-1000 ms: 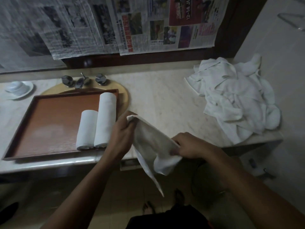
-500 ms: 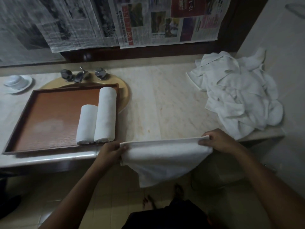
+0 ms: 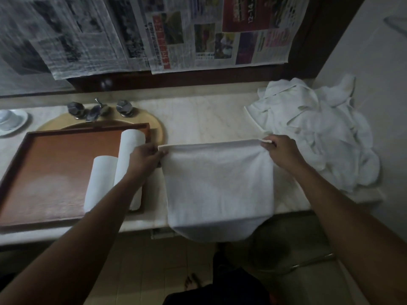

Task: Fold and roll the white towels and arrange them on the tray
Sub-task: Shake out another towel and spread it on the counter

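A white towel (image 3: 218,186) lies spread on the marble counter, its near end drooping over the front edge. My left hand (image 3: 146,158) pinches its far left corner and my right hand (image 3: 280,154) pinches its far right corner. To the left, a brown wooden tray (image 3: 48,172) holds two rolled white towels: a shorter one (image 3: 99,183) and a longer one (image 3: 130,150) beside it, partly hidden by my left forearm. A heap of loose white towels (image 3: 319,130) sits at the counter's right end.
The tray rests over a yellowish sink (image 3: 159,126) with chrome taps (image 3: 99,108) behind it. A white cup on a saucer (image 3: 8,122) stands at the far left. Newspaper sheets (image 3: 154,31) cover the wall behind. A white wall (image 3: 374,62) bounds the right side.
The towel, first bunched between both hands off the counter's edge, was stretched out by its corners. Both hands then carried it forward and laid it on the counter.
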{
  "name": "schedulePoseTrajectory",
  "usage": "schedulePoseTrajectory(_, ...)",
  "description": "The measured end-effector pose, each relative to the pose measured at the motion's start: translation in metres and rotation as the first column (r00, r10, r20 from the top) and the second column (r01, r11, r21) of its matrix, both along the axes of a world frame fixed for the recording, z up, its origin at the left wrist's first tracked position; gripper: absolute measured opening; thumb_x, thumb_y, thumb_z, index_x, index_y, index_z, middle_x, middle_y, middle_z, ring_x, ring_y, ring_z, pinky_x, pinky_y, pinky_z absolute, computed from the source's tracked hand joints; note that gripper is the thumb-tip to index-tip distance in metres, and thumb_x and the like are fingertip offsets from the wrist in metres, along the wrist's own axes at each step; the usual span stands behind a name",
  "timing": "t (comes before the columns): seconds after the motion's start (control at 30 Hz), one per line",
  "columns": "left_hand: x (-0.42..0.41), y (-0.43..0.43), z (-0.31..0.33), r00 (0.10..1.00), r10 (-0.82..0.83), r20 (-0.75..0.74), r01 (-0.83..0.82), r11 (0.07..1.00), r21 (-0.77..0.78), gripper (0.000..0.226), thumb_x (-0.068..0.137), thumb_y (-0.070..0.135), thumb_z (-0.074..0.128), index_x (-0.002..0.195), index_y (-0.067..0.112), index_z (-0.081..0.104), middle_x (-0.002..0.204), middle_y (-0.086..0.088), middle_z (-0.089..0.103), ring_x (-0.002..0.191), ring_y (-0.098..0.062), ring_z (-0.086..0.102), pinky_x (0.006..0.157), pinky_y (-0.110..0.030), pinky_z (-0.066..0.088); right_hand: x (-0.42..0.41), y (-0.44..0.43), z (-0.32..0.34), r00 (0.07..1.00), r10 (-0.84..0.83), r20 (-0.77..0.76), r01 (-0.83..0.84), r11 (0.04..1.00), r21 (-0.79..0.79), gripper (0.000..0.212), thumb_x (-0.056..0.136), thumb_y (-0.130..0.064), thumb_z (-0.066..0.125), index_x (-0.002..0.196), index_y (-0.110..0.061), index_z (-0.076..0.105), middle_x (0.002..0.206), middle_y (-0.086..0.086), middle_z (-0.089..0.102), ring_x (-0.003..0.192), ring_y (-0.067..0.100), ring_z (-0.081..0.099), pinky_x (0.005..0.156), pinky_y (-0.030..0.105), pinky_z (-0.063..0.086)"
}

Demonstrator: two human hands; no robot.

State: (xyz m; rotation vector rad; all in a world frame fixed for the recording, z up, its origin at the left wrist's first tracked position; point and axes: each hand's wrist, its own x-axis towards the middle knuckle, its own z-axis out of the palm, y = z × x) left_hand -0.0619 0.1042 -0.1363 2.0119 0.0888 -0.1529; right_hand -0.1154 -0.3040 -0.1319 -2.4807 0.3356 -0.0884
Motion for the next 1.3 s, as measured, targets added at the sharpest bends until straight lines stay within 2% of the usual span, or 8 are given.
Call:
schedulePoseTrajectory(0.17, 0.081, -0.017, 0.011, 0.996, 0.034, 0.087, -0.043, 0.994, 0.096, 0.023, 0.092, 0.03, 0.076, 0.076, 0.015, 0.069, 0.066, -0.003, 0.068, 0.055, -0.01, 0.062, 0.061, -0.028, 0.049, 0.082, -0.014, 0.006, 0.999, 0.018, 0.033, -0.016, 0.999, -0.042, 0.02, 0.099, -0.031, 0.067, 0.087, -0.017, 0.075, 0.079, 0.003, 0.07, 0.084, 0.027, 0.064, 0.066, 0.029, 0.035)
schedulePoseTrajectory(0.43, 0.227, -0.041, 0.006, 0.991, 0.09, 0.101, -0.104, 0.985, 0.14, 0.026, 0.089, 0.036, 0.078, 0.079, 0.013, 0.071, 0.07, -0.013, 0.07, 0.06, -0.029, 0.066, 0.064, -0.042, 0.058, 0.226, -0.03, 0.007, 0.994, -0.033, 0.101, 0.035, 0.999, -0.015, 0.018, 0.097, -0.034, 0.07, 0.086, -0.02, 0.067, 0.069, -0.005, 0.056, 0.067, 0.016, 0.049, 0.056, 0.01, 0.033)
schedulePoseTrajectory(0.53, 0.269, -0.056, -0.001, 0.99, 0.09, 0.112, -0.111, 0.974, 0.198, 0.026, 0.092, 0.033, 0.075, 0.085, 0.008, 0.072, 0.072, -0.009, 0.068, 0.062, -0.02, 0.06, 0.064, -0.031, 0.047, 0.27, -0.036, -0.007, 0.996, -0.058, 0.07, 0.062, 0.997, -0.054, 0.024, 0.099, -0.033, 0.066, 0.082, -0.016, 0.065, 0.07, -0.003, 0.053, 0.075, 0.022, 0.051, 0.065, 0.028, 0.03)
schedulePoseTrajectory(0.8, 0.365, -0.073, -0.069, 0.981, 0.127, 0.146, -0.18, 0.878, 0.444, 0.032, 0.087, 0.033, 0.076, 0.07, 0.013, 0.058, 0.07, -0.003, 0.059, 0.078, -0.027, 0.061, 0.067, -0.033, 0.041, 0.373, -0.049, -0.082, 0.994, -0.109, -0.006, 0.109, 0.993, -0.055, 0.022, 0.096, -0.04, 0.067, 0.092, -0.019, 0.074, 0.082, 0.002, 0.072, 0.087, 0.026, 0.069, 0.077, 0.031, 0.048)
schedulePoseTrajectory(0.93, 0.378, -0.072, -0.114, 0.98, 0.189, 0.056, -0.19, 0.834, 0.518, 0.018, 0.085, 0.034, 0.078, 0.093, 0.018, 0.074, 0.1, -0.007, 0.072, 0.099, -0.029, 0.066, 0.08, -0.032, 0.046, 0.385, -0.047, -0.127, 0.99, -0.139, -0.03, 0.132, 0.976, -0.172, 0.026, 0.092, -0.044, 0.07, 0.076, -0.026, 0.064, 0.08, -0.002, 0.073, 0.083, 0.026, 0.069, 0.089, 0.045, 0.054)
schedulePoseTrajectory(1.07, 0.362, -0.072, -0.123, 0.952, 0.244, 0.184, -0.303, 0.821, 0.484, 0.038, 0.082, 0.032, 0.08, 0.114, 0.019, 0.065, 0.115, -0.01, 0.061, 0.104, -0.03, 0.059, 0.087, -0.039, 0.047, 0.374, -0.039, -0.138, 0.971, -0.207, 0.116, 0.227, 0.955, -0.192, 0.022, 0.089, -0.04, 0.075, 0.098, -0.022, 0.067, 0.098, 0.003, 0.073, 0.094, 0.029, 0.066, 0.095, 0.048, 0.048)
schedulePoseTrajectory(1.2, 0.322, -0.11, -0.119, 0.909, -0.036, 0.416, -0.211, 0.82, 0.532, 0.036, 0.092, 0.024, 0.07, 0.125, 0.014, 0.06, 0.126, -0.013, 0.06, 0.115, -0.036, 0.055, 0.094, -0.047, 0.043, 0.352, 0.004, -0.131, 0.948, -0.055, 0.314, 0.121, 0.973, -0.196, 0.04, 0.092, -0.032, 0.07, 0.127, -0.015, 0.06, 0.126, 0.011, 0.063, 0.119, 0.033, 0.054, 0.099, 0.047, 0.041)
schedulePoseTrajectory(1.3, 0.302, -0.145, -0.136, 0.896, -0.354, 0.269, 0.101, 0.752, 0.651, 0.052, 0.103, 0.039, 0.048, 0.151, 0.018, 0.046, 0.157, -0.011, 0.044, 0.145, -0.032, 0.038, 0.113, -0.049, 0.033, 0.339, 0.05, -0.148, 0.939, 0.276, 0.206, -0.194, 0.919, -0.344, 0.056, 0.099, -0.046, 0.052, 0.148, -0.019, 0.051, 0.154, 0.012, 0.046, 0.144, 0.033, 0.039, 0.118, 0.055, 0.029)
